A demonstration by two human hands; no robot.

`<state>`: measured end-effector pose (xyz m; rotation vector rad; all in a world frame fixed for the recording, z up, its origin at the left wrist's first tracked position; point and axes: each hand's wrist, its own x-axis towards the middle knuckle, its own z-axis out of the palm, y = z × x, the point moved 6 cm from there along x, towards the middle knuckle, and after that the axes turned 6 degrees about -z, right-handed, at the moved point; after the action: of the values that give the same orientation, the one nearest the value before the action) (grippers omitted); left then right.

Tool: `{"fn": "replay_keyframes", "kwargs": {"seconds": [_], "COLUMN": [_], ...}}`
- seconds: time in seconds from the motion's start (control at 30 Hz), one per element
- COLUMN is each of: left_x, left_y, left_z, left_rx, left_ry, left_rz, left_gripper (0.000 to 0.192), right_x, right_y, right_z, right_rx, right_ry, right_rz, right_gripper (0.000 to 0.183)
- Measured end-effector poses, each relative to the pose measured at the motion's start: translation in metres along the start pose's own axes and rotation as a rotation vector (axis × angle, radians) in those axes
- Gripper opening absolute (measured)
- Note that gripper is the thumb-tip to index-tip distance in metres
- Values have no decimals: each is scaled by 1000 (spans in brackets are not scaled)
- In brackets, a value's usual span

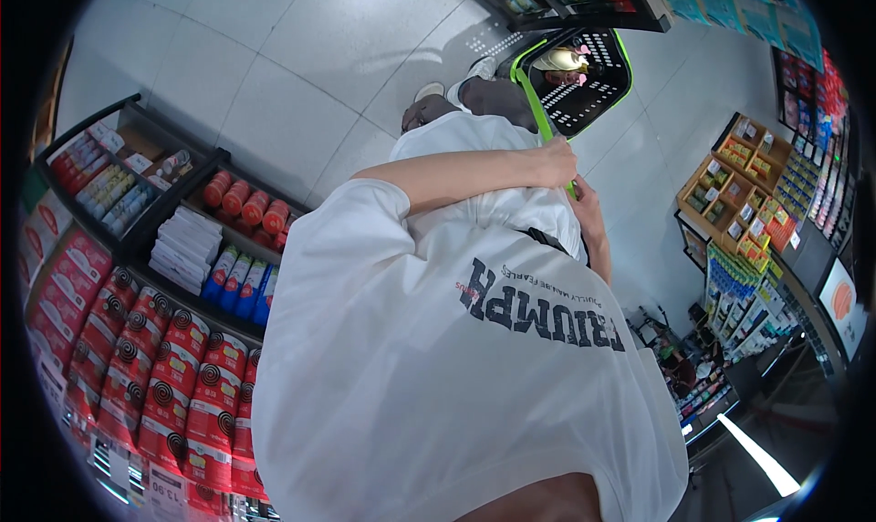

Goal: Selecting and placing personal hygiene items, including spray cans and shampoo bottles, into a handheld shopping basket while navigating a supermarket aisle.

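Note:
A black plastic shopping basket [588,104] with a bright green rim is beside my feet, near the top of the view. Inside it lie a cream-coloured item [562,59] and something with pink parts, too small to name. The long green basket handle [536,104] slants from the rim to my waist. My left hand [558,162] reaches across my body with its fingers closed around this handle. Just below it, my right hand [587,199] is at the handle's end, its fingers bent around it and partly hidden by my shirt.
At left, shelves [178,180] hold red-capped containers, blue-and-green packs and stacked red packages [164,385]. A black display stand [582,22] stands beside the basket. Wooden compartment trays [732,186] with small boxes are at right. A person [681,375] appears in the distance. Pale floor tiles lie around my feet.

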<state>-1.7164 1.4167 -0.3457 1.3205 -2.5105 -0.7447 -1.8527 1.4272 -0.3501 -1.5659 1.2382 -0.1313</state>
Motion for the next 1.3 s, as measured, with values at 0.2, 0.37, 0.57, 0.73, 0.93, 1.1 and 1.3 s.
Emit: {"fn": "replay_keyframes", "kwargs": {"seconds": [0.2,0.37,0.57,0.73,0.93,1.1,1.3], "left_x": [-7,-9,-18,-23,-21,-22,-9], "left_y": [4,0,3,4,12,12,-15], "left_z": [-1,1,0,-4,2,1,-14], "left_rx": [26,-19,8,10,25,-84,-116], "left_ry": [2,21,45,81,21,-110,47], "left_rz": [9,-48,-77,-77,-19,-28,-109], "left_gripper": [14,12,12,12,18,47,51], "right_x": [-2,-2,-4,-2,-12,-20,-27], "right_y": [-6,-5,-1,-3,13,-4,21], "right_z": [2,6,7,12,11,15,6], "right_rx": [-14,-14,-63,-19,-58,-224,-404], "right_ry": [9,-2,3,-28,19,103,91], "right_rz": [2,-26,-20,-60,-30,-147,245], "right_gripper": [29,28,29,31,32,31,65]}}
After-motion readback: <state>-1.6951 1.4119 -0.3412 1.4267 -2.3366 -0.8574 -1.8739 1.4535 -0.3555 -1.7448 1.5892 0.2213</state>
